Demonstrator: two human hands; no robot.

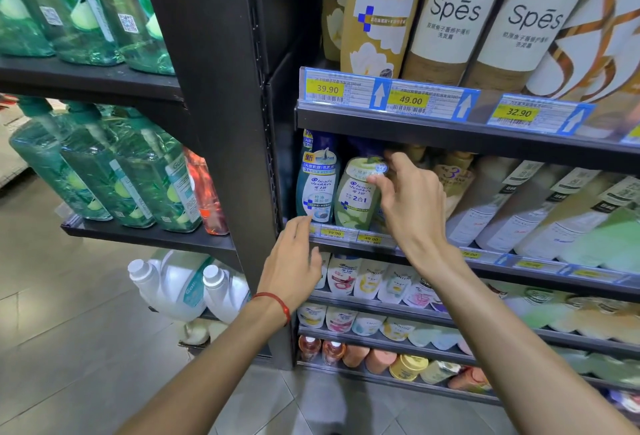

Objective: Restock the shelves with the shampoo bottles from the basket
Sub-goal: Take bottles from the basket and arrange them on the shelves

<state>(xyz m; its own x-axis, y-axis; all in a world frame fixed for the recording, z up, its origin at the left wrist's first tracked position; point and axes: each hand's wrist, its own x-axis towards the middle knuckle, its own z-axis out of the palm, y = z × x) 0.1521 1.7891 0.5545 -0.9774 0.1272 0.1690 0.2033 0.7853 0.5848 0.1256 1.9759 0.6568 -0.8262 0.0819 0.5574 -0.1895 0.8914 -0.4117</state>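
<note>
Pale green plastic marks the task's thing: a green shampoo bottle [358,194] standing upright on the second shelf [485,263], just right of a blue bottle [316,188]. Its long axis runs vertically, leaning a little back. The right hand [412,202] is at its right shoulder, fingers loosely curled, thumb and forefinger touching near the cap; whether they truly pinch it I cannot tell. The left hand [294,258] lies lower and left, open, fingertips at the shelf's price strip, holding nothing. The basket is out of view; bottles behind the right hand are hidden
</note>
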